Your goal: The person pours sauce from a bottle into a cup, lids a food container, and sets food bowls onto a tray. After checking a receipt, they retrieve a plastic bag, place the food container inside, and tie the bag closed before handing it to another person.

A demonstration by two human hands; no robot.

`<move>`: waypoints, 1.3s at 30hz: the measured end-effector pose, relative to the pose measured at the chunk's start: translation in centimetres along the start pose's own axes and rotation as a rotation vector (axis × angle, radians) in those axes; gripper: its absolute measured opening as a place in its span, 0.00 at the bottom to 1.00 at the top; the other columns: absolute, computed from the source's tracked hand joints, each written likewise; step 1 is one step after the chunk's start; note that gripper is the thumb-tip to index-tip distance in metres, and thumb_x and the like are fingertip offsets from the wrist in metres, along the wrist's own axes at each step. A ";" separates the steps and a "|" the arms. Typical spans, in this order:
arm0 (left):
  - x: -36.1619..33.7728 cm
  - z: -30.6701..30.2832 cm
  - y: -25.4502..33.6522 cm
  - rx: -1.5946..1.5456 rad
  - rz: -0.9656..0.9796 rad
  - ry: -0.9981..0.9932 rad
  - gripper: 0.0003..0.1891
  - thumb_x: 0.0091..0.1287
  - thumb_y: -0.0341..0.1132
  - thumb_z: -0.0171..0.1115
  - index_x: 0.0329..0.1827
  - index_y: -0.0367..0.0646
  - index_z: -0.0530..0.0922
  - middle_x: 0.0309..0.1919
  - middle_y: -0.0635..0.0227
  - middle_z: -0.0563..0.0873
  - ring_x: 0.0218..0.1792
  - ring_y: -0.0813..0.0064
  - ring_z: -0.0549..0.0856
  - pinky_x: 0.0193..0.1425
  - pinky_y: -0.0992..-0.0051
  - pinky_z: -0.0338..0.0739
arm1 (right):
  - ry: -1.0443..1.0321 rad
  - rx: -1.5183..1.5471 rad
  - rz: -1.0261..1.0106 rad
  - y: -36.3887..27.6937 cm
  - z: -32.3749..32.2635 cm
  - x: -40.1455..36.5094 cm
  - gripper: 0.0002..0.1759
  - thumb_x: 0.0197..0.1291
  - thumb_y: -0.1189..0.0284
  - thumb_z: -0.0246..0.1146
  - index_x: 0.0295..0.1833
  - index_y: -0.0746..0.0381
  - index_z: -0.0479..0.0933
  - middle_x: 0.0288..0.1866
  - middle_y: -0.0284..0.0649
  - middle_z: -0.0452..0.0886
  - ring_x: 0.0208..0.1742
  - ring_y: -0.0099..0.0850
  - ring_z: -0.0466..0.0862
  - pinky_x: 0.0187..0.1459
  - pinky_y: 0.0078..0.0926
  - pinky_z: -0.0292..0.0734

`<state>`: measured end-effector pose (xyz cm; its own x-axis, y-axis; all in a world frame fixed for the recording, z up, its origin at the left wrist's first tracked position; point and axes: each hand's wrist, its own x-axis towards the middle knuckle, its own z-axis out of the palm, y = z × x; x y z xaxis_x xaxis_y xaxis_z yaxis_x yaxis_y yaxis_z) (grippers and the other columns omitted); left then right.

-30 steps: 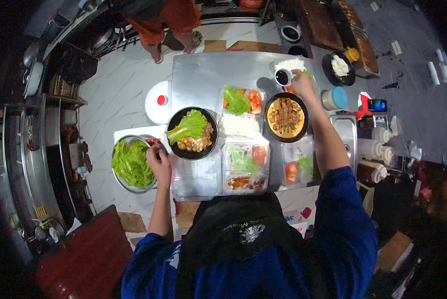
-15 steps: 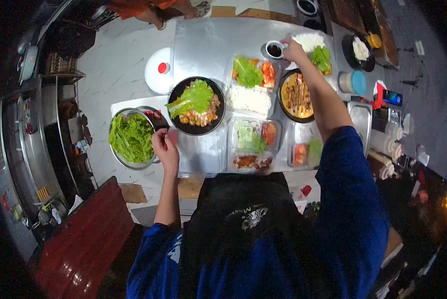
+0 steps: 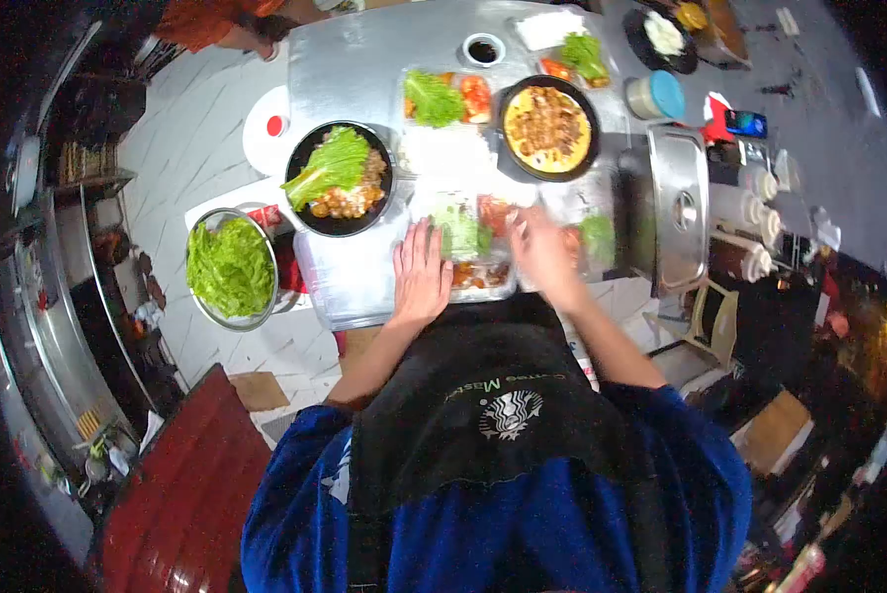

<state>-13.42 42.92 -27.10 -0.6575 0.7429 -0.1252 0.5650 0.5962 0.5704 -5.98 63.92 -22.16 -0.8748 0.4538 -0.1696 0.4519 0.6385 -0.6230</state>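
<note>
While the near container (image 3: 483, 295) is being touched at its left side by the left hand (image 3: 425, 275), whose extended fingers are lying nearly together, the right hand (image 3: 544, 255) is being held at its right side, fingers blurred, their state indeterminable. Its filled food is being covered by an apparent clear lid (image 3: 471, 258); full closure is not being shown. Beyond, a filled container (image 3: 463, 127) is apparently being presented unlidded, its rice being obscured by glare. Farther off, a person's leg (image 3: 245, 38) is being cut off.

We're in a working kitchen, a restaurant's by its look: steel tabletop (image 3: 364, 59) crowded with meal boxes (image 3: 447, 153), bottles (image 3: 735, 210) beside a steel pan (image 3: 679, 210), metal shelves (image 3: 48, 326), tiled floor (image 3: 181, 119).
</note>
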 end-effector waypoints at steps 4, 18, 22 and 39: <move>0.2 3.1 1.4 0.147 0.012 0.041 0.32 0.67 0.41 0.51 0.72 0.35 0.58 0.73 0.44 0.54 0.75 0.45 0.50 0.75 0.48 0.45 | -0.158 -0.023 -0.023 1.0 3.2 -7.6 0.31 0.62 0.71 0.58 0.69 0.63 0.58 0.63 0.62 0.62 0.57 0.59 0.72 0.57 0.49 0.71; -1.7 5.9 2.4 0.294 0.091 0.089 0.31 0.70 0.40 0.47 0.73 0.36 0.55 0.73 0.42 0.53 0.74 0.43 0.51 0.74 0.46 0.46 | -0.016 -0.169 -0.254 7.8 5.5 -11.8 0.34 0.66 0.62 0.55 0.72 0.64 0.55 0.74 0.48 0.57 0.58 0.47 0.73 0.53 0.50 0.71; -1.2 4.3 2.2 0.164 0.138 -0.012 0.28 0.69 0.38 0.48 0.69 0.33 0.60 0.71 0.41 0.57 0.73 0.43 0.53 0.75 0.49 0.47 | 0.106 0.049 -0.270 8.3 5.1 -13.0 0.34 0.63 0.67 0.58 0.72 0.64 0.56 0.69 0.53 0.61 0.56 0.52 0.73 0.56 0.47 0.71; -1.9 2.9 0.1 0.550 0.598 -0.251 0.33 0.70 0.54 0.46 0.74 0.49 0.58 0.76 0.55 0.52 0.75 0.47 0.48 0.70 0.35 0.44 | 0.224 0.488 0.613 8.2 12.1 -13.6 0.14 0.64 0.63 0.60 0.47 0.62 0.72 0.30 0.47 0.81 0.33 0.43 0.82 0.37 0.39 0.75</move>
<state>-10.64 42.44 -29.13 -0.0782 0.9868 -0.1419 0.9868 0.0969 0.1300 7.56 55.45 -34.20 -0.4176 0.7814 -0.4638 0.6672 -0.0828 -0.7403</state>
